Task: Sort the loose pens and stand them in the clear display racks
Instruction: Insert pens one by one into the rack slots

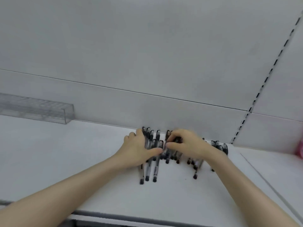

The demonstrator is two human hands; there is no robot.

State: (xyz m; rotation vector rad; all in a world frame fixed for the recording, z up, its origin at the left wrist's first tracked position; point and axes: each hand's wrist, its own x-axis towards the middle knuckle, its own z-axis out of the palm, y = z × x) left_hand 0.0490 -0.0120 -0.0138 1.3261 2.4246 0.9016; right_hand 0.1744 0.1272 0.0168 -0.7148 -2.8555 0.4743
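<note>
Several loose pens [155,167] with clear barrels and black caps lie in a heap on the white shelf [82,161], against the back wall. My left hand [139,148] lies over the left part of the heap, fingers spread across the pens and thumb pressing on one. My right hand [185,145] sits over the middle of the heap, its curled fingers and thumb pinching a pen near its cap. More pens [220,147] show to the right of my right wrist. A clear display rack [37,108] stands empty at the far left against the wall.
A slotted shelf upright [262,86] runs up the wall at the right. Beyond it lies a second shelf board [278,169], with a pink object [299,149] at the frame's right edge. The shelf's front edge [131,217] runs along the bottom.
</note>
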